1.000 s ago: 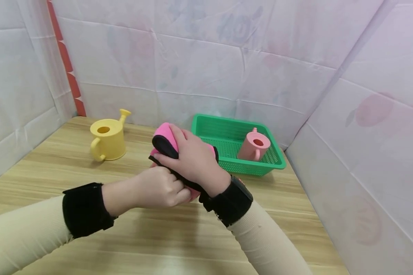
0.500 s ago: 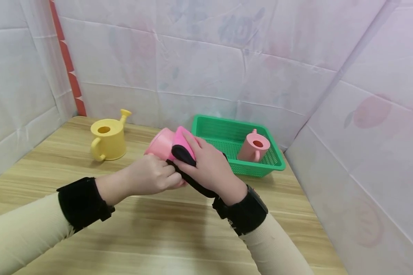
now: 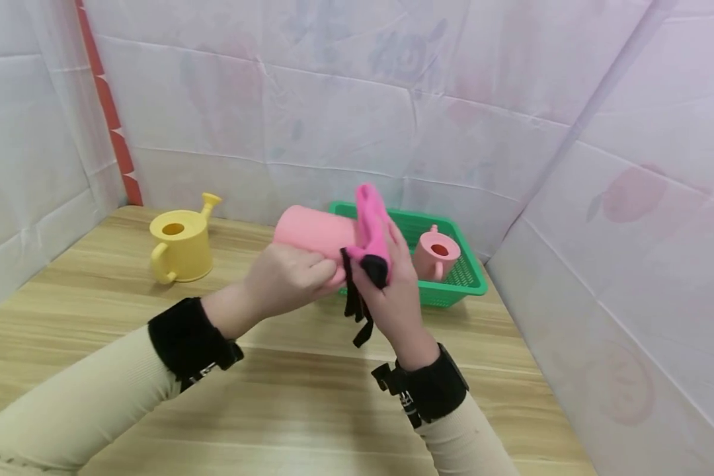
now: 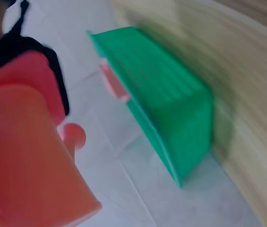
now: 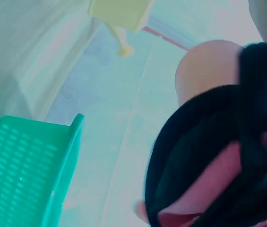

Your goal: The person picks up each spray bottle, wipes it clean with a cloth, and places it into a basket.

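My left hand [image 3: 288,274] grips a pink watering can [image 3: 315,231], apparently by its handle, and holds it tipped on its side above the table. A bright pink cloth with black edging [image 3: 371,221] is in my right hand [image 3: 400,291], pressed over the can's right end. Thin black strips dangle from the cloth. The left wrist view shows the can's smooth body [image 4: 29,161] with the cloth [image 4: 34,71] against its far end. In the right wrist view the cloth's black edging [image 5: 190,123] covers most of the can. The can's spout is hidden.
A green basket [image 3: 480,285] stands at the back right, holding a second pink watering can [image 3: 430,261]. At the back left of the wooden table [image 3: 309,396] is a yellow watering can [image 3: 184,248]. White sheeted walls [image 3: 327,112] close off the back and sides.
The held pink watering can has come out from behind the cloth and turned to lie sideways. Both hands have shifted right and the cloth has swung upright against the can's right end.
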Demonstrator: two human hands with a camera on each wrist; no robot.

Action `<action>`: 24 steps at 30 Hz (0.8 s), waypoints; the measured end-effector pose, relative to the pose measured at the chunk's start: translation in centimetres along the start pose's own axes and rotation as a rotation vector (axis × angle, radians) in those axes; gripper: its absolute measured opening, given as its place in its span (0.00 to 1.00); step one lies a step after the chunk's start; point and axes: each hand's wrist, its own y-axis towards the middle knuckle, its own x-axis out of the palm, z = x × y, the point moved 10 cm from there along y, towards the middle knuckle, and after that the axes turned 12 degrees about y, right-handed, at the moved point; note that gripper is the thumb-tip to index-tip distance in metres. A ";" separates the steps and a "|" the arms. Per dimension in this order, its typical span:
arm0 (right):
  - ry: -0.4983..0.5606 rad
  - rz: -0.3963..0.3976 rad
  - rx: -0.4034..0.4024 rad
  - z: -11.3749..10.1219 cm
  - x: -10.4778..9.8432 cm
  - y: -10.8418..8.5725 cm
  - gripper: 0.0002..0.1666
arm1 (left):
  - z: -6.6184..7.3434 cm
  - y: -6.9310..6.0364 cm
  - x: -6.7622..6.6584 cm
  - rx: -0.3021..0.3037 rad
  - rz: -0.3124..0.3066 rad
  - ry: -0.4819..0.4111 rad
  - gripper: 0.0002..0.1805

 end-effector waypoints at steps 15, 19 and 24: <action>0.724 0.540 0.502 6.9 -6.0 -5.3 0.14 | -6.2 -3.3 12.3 -1.334 -0.164 -0.797 0.24; 0.826 0.648 0.391 6.5 -8.0 -6.1 0.15 | -4.6 -4.8 15.2 -1.478 -0.221 -0.921 0.22; 0.835 0.744 0.295 6.0 -10.0 -6.8 0.16 | -2.2 -6.5 17.9 -1.609 -0.359 -1.003 0.23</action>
